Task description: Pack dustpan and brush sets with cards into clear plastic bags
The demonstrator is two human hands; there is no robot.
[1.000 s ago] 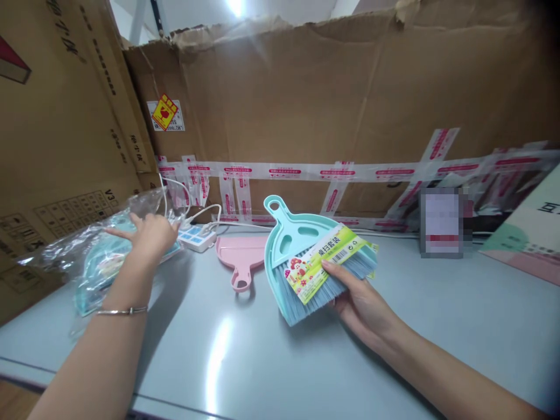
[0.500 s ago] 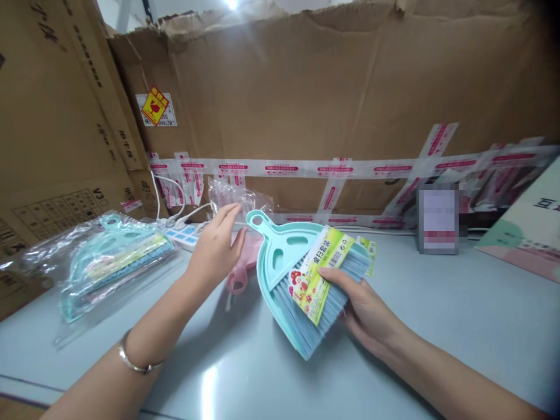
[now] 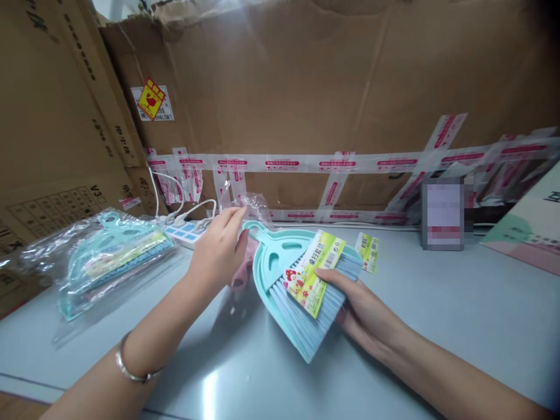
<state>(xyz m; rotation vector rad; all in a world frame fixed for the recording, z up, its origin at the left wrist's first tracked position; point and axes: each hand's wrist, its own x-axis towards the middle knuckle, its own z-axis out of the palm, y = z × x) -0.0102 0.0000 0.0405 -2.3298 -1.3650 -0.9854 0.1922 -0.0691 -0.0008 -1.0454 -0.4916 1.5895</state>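
Note:
In my right hand (image 3: 363,315) is a mint-green dustpan (image 3: 266,277) with a blue-bristled brush (image 3: 301,326) nested in it. My right thumb presses on the yellow-green label card (image 3: 315,271), while the fingers go underneath, partly hidden. My left hand (image 3: 221,245) is beside the dustpan's looped handle, thumb and fingers apart; whether it touches the handle I cannot tell. Behind the left hand and dustpan lies a pink item with a looped end (image 3: 240,277), mostly covered.
A bagged mint dustpan set (image 3: 116,251) lies at the left. Behind are a power strip (image 3: 184,232) with plugged cables and a clear plastic bag (image 3: 256,204). Another label card (image 3: 368,252) lies on the table (image 3: 420,303). A blurred box-like object (image 3: 444,216) stands right, before a large cardboard box (image 3: 280,87).
The dustpan and brush have tilted, the handle end dropping slightly toward the table. My left hand has come a little closer to the handle. The view has shifted slightly.

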